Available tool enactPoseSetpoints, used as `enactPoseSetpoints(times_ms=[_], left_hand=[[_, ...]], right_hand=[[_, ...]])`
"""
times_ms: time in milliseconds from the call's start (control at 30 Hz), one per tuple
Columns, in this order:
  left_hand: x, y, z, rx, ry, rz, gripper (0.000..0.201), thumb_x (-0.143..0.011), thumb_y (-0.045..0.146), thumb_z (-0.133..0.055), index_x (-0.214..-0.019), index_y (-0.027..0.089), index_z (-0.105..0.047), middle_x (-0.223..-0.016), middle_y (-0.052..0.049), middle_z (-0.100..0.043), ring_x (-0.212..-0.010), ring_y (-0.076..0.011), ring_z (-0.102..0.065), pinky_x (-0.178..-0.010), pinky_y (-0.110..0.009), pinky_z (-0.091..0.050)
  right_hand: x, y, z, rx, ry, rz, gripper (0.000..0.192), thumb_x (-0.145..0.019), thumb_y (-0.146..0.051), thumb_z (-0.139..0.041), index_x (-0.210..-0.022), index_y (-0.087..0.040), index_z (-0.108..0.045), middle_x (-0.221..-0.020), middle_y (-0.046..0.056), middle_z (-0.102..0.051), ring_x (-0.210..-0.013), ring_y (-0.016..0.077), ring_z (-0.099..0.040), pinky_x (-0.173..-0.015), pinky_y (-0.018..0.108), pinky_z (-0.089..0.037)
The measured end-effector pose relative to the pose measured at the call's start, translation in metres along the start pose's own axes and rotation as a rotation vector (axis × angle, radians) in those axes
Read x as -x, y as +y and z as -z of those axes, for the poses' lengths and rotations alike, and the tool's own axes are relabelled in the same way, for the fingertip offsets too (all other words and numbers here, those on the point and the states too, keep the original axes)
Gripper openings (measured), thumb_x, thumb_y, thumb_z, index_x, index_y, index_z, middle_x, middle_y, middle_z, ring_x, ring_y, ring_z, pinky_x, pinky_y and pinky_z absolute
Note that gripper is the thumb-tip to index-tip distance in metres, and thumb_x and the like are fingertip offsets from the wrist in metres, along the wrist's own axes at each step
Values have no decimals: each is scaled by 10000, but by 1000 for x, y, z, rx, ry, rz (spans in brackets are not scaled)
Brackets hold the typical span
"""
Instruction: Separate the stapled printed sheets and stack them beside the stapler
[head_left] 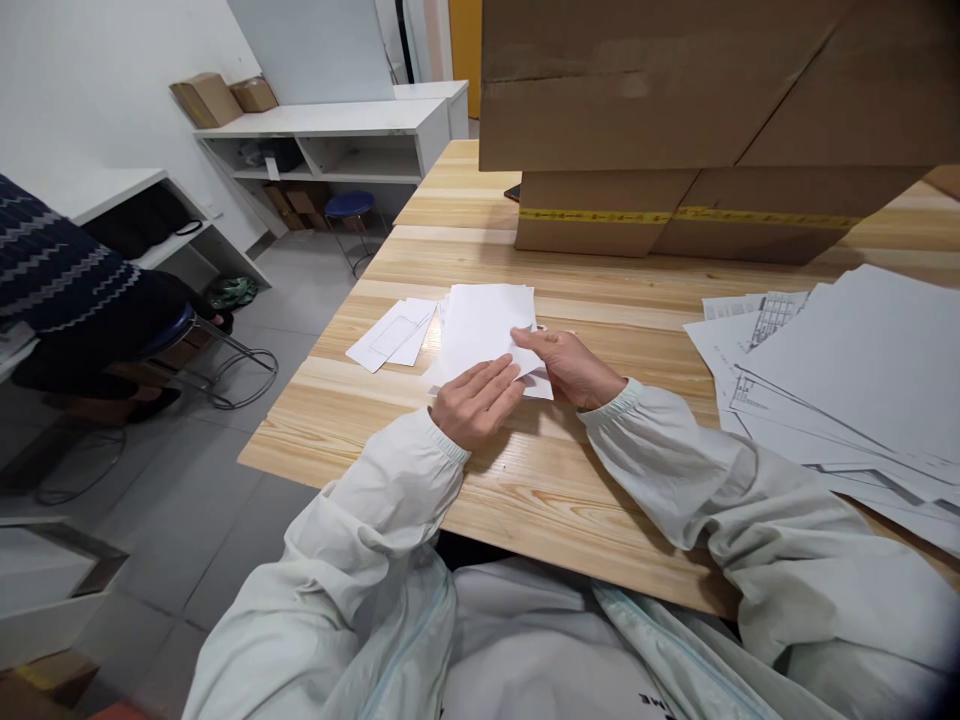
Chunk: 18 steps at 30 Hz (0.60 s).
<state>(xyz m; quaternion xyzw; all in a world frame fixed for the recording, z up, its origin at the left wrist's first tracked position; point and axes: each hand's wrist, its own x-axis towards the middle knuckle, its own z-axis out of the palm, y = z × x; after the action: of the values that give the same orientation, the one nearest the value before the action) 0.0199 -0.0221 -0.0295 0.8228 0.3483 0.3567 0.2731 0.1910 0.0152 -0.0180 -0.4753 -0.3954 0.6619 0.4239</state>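
Fingers [504, 378] of the left hand [474, 402] lie flat and pressed on the near edge of a white sheet [484, 325], while the right hand [571, 366] pinches the sheet's right corner between thumb and forefinger; the sheet lies on the counter [525, 480] just ahead of both hands. Judging by the layered edges under the fingers, the sheet looks partly folded, with the fold pressed but not yet clearly finished. Whether it is one sheet or several stacked I cannot tell. Left of the fingers lie two smaller slips [394, 335], one with a faint printed outline, seemingly set aside. Right of the fingers, well apart, spreads a pile of larger printed sheets [840, 380], cut off by the picture's edge, their print too small to read. Beyond the fingers stand taped cardboard boxes [675, 120], which hide the far counter. Far left, another person's dark patterned sleeve [52, 260] shows, mostly cropped.
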Motion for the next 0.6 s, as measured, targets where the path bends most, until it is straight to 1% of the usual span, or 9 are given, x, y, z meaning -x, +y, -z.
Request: enactPoseSetpoints(times_ms=[67,100,167,233,267,300,400,500,600], left_hand=[[0,3,5,-24,29,-35,268,-935,408,-508,-996,247,-713,-1223,-95,-700,-1320,-273,-536,-1157,-522,-357],[0,3,9,-45,96,-61,293,-932,438,-512,-1050,244,-696,-1251,-94,-685,-1337,-271,-519,-1163,-516,-349],[-3,1,22,-65,348,-79,412,-929,513,-495,-1196,226,-620,-1351,-106,-617,-1378,-268,-466,-1163,-502,-345],[-8,-5,36,12,657,14,526,-944,561,-434,-1325,204,-498,-1452,-132,-513,-1385,-264,-443,-1137,-478,-378],[-12,-9,41,109,742,109,542,-955,563,-403,-1358,204,-449,-1480,-137,-477,-1365,-256,-460,-1112,-460,-406],[-15,-13,46,228,753,220,543,-964,566,-373,-1365,206,-433,-1475,-139,-480,-1338,-250,-486,-1086,-448,-430],[-22,-17,47,532,497,470,592,-971,603,-262,-1308,189,-516,-1320,-140,-621,-1260,-268,-561,-1013,-454,-483],[-22,-7,34,799,246,553,740,-937,684,-172,-1263,157,-577,-1156,-142,-704,-1212,-293,-603,-999,-469,-493],[-20,7,17,1093,53,604,767,-915,712,-206,-1269,142,-578,-1146,-149,-709,-1192,-299,-620,-1038,-477,-469]], right_hand=[[1,-4,2,102,56,75,417,-558,-459,-849,-660,-159,-578,-594,-23,-563,-536,83,-461,-512,233,-365],[3,-7,3,158,90,151,384,-579,-427,-835,-644,-162,-565,-578,-33,-538,-527,75,-433,-503,228,-338],[12,-17,5,284,154,360,311,-662,-380,-778,-631,-169,-551,-579,-35,-519,-535,73,-412,-512,233,-319],[29,-28,7,418,225,580,248,-729,-332,-728,-641,-178,-554,-605,-29,-524,-560,81,-417,-541,245,-335],[39,-33,8,476,250,667,226,-752,-314,-712,-651,-184,-558,-620,-25,-527,-572,85,-421,-555,252,-345],[50,-35,10,519,258,728,211,-768,-304,-703,-661,-191,-560,-632,-22,-527,-580,90,-424,-563,257,-352],[81,-30,18,520,186,711,227,-811,-325,-678,-677,-210,-534,-638,-17,-491,-572,103,-415,-534,263,-340],[100,-8,32,481,69,555,245,-863,-356,-626,-695,-211,-522,-645,-12,-463,-571,111,-418,-517,262,-329],[110,17,48,456,-3,447,202,-902,-366,-579,-774,-210,-586,-716,2,-532,-629,126,-477,-573,269,-378]])
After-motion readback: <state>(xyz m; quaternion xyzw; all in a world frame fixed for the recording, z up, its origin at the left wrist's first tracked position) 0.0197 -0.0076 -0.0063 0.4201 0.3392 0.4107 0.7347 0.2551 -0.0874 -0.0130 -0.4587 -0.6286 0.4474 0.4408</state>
